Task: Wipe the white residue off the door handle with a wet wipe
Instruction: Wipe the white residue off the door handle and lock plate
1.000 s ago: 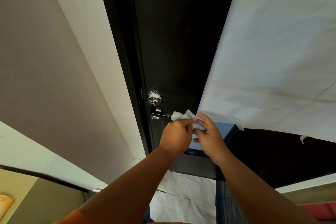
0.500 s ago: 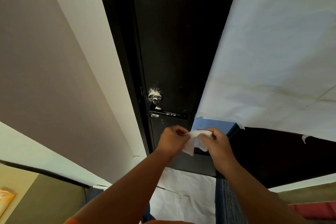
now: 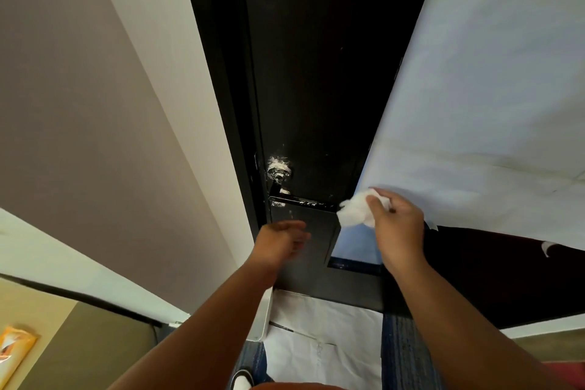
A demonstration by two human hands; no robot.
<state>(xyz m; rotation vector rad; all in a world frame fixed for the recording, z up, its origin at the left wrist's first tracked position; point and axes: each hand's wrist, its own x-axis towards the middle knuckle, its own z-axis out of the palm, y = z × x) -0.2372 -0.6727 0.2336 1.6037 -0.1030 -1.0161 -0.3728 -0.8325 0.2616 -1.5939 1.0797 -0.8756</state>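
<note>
Centre frame: door handle (image 3: 300,200) on the door (image 3: 316,73), just below the lock (image 3: 278,170). Right of the handle's end: wet wipe (image 3: 354,212) in the right hand (image 3: 397,226). Below the handle: left hand (image 3: 281,242). Upper right: paper sheet (image 3: 490,89).

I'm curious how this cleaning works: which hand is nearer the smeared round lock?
Left. The left hand hovers below the lock, empty; the right hand is off to its right, beyond the handle tip, holding the wipe.

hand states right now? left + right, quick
Left hand: open, fingers loosely curled, holding nothing.
Right hand: grip closed on the bunched wet wipe.
</note>
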